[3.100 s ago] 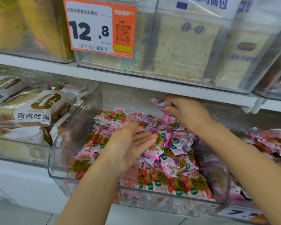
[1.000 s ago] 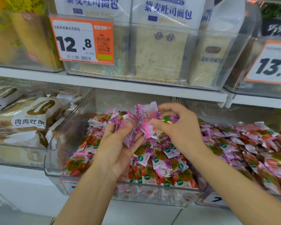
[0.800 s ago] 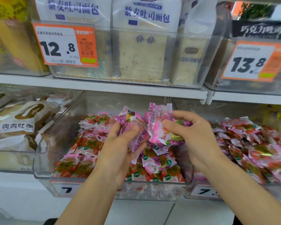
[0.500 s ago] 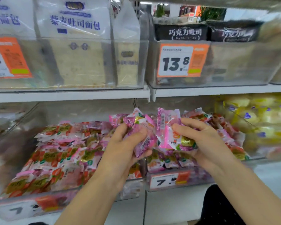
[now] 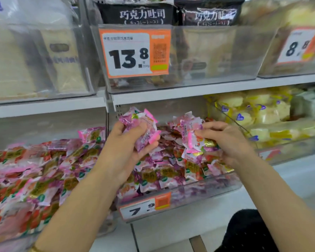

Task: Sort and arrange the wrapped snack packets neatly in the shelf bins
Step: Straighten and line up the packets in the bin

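Note:
My left hand (image 5: 124,151) grips a small bunch of pink and purple wrapped snack packets (image 5: 141,124) above the gap between two clear bins. My right hand (image 5: 225,142) pinches another bunch of the same packets (image 5: 193,135) over the middle bin (image 5: 198,193), which is piled with pink packets bearing gold and red labels. The left bin (image 5: 11,239) holds a heap of similar packets (image 5: 35,179). Both hands hover above the piles, a little apart from each other.
A 7.9 price tag (image 5: 145,208) is clipped to the middle bin's front. The bin to the right (image 5: 298,148) holds yellow wrapped cakes. On the shelf above (image 5: 189,91) stand bread bins with a 13.8 tag (image 5: 135,53) and an 8.8 tag (image 5: 300,46). A dark garment (image 5: 247,233) is at the bottom right.
The view has swung right, from the left bin to the middle bin. Both hands have lifted bunches of packets out of the left bin and carried them rightwards over the middle bin.

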{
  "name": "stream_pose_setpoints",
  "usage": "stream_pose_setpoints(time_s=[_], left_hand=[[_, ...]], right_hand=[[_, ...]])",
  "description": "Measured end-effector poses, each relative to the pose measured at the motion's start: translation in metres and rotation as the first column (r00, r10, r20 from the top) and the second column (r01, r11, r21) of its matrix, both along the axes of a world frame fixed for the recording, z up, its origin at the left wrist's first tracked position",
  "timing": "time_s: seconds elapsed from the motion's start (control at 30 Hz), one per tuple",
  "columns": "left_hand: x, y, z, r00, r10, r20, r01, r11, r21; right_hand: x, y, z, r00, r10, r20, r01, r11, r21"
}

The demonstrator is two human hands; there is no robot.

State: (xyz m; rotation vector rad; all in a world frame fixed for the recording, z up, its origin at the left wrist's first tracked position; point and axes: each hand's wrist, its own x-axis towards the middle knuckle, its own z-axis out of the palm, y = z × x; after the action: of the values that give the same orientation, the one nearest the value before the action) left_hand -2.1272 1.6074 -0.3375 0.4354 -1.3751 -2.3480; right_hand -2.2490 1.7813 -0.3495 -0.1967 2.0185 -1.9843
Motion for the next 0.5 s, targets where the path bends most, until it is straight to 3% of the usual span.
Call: stream_pose_setpoints(time_s=[0.13, 0.27, 0.5], left_hand=[[-0.005, -0.004, -0.009, 0.999, -0.002, 0.05, 0.002, 1.0, -0.002], [-0.004, -0.02, -0.001, 0.998, 0.064, 0.0, -0.064, 0.997, -0.045], [0.011, -0.045, 0.009, 0.983, 0.171, -0.067, -0.163, 0.98, 0.114]], right_hand=[[-0.014, -0.01, -0.001, 0.998, 0.049, -0.03, -0.046, 0.994, 0.099], [-0.021, -0.033, 0.0, 0.991, 0.133, -0.03, -0.128, 0.984, 0.127], [-0.042, -0.102, 0.005, 0.985, 0.172, 0.014, -0.173, 0.976, 0.133]])
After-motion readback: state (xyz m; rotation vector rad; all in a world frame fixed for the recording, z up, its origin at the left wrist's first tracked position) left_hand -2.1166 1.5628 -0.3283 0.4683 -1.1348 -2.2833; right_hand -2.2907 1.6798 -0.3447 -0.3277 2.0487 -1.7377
